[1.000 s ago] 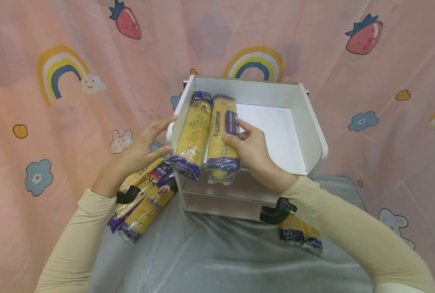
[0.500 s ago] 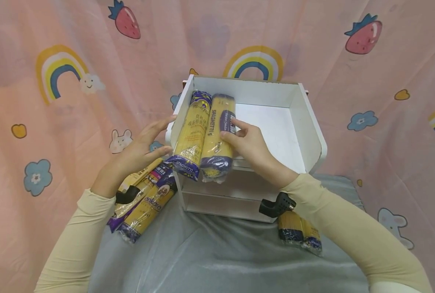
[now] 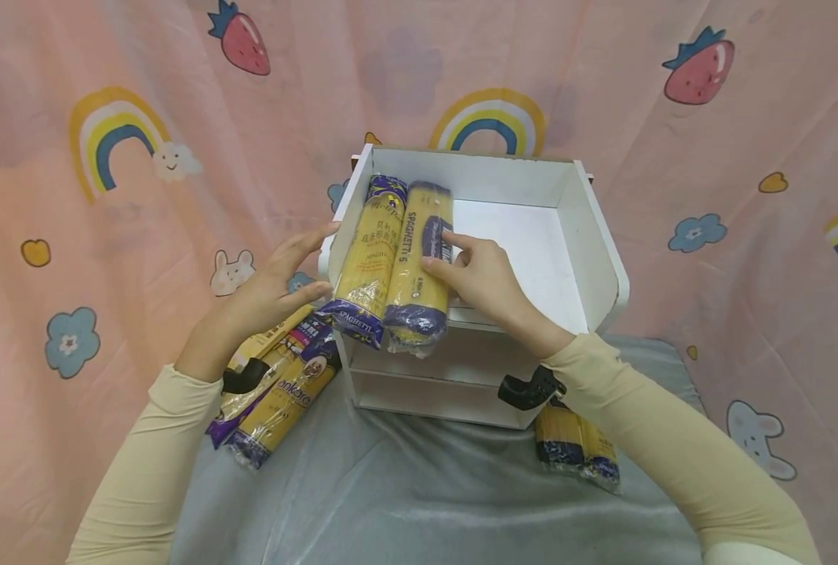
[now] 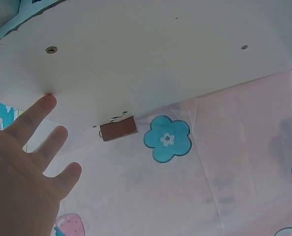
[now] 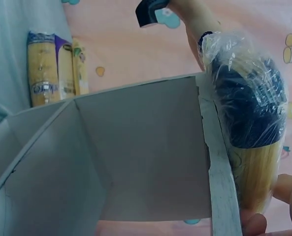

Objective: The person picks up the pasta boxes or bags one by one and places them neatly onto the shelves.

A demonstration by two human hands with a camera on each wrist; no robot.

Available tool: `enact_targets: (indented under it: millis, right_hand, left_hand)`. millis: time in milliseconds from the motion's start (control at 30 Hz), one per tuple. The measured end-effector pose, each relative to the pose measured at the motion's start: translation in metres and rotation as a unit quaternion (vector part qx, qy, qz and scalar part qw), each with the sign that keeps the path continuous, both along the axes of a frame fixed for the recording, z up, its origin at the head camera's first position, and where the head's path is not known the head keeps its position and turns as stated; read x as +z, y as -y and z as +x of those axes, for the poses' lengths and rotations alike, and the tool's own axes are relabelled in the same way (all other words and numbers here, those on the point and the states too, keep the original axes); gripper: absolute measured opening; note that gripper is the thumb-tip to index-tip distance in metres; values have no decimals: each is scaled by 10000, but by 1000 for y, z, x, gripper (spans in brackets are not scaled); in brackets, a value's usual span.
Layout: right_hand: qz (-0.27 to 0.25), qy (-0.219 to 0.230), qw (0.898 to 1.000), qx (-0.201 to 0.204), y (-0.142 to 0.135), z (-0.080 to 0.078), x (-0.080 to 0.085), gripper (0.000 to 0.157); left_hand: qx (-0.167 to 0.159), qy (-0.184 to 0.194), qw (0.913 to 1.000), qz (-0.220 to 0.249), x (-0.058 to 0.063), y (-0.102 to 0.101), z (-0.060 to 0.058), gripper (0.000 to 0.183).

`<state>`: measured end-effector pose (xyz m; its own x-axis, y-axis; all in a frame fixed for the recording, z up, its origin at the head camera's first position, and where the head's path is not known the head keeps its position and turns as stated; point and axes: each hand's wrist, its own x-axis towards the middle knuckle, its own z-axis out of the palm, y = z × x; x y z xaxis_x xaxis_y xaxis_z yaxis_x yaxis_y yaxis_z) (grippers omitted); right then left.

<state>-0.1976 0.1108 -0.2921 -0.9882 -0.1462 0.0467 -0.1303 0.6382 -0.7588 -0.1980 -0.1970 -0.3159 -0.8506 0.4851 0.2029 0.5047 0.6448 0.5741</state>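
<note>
My right hand [image 3: 486, 282] grips the right side of a spaghetti pack [image 3: 417, 278], thumb on top, on the upper level of a white shelf unit [image 3: 592, 235]. Close along its left lies a second spaghetti pack [image 3: 368, 263]; the near ends of both stick out past the front edge. In the right wrist view the gripped pack [image 5: 249, 113] overhangs the board, its wrapper crinkled. My left hand [image 3: 267, 278] is spread at the unit's left side. The left wrist view has one fingertip of that hand [image 4: 20, 162] against the side panel [image 4: 150, 59].
Several pasta packs [image 3: 288, 392] lie on the grey cloth [image 3: 419, 486] left of the unit. More packs [image 3: 567, 443] lie at its right front, partly hidden by the right arm. Lower compartments [image 3: 426, 392] face me. A patterned pink curtain [image 3: 306, 102] hangs behind.
The gripped spaghetti pack has shifted left, closing the gap to the second pack, and my right hand moved with it. My left hand has stayed at the side panel.
</note>
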Motion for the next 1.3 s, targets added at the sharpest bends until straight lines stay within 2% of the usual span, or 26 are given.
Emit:
enact_targets:
  millis: [267,467,700,933,1167,1300]
  right_hand:
    - [-114,-121,9999,4,-2,1,-2,67]
    - [8,-200,9998,-19,-5,2,3,65]
    - [-102,-308,9994,-129,-12,6,19,62]
    - [-398,-198,9990,84,-25,16,36,59]
    - [-641,-329,9973,158,-49,33,66,61]
    - [-608,-327,9975,159,-70,41,76,63]
  left_hand:
    - [33,10,10000,-35,0,1,0,73]
    - [37,8,10000,-32,0,0,0,74]
    - [-36,-34,10000,2,1,0,0,73]
    - [-96,-105,9999,46,-1,1,-2,73]
    - [-66,-37,9999,74,-1,2,0,72]
    - [-40,37,10000,54,0,2,1,73]
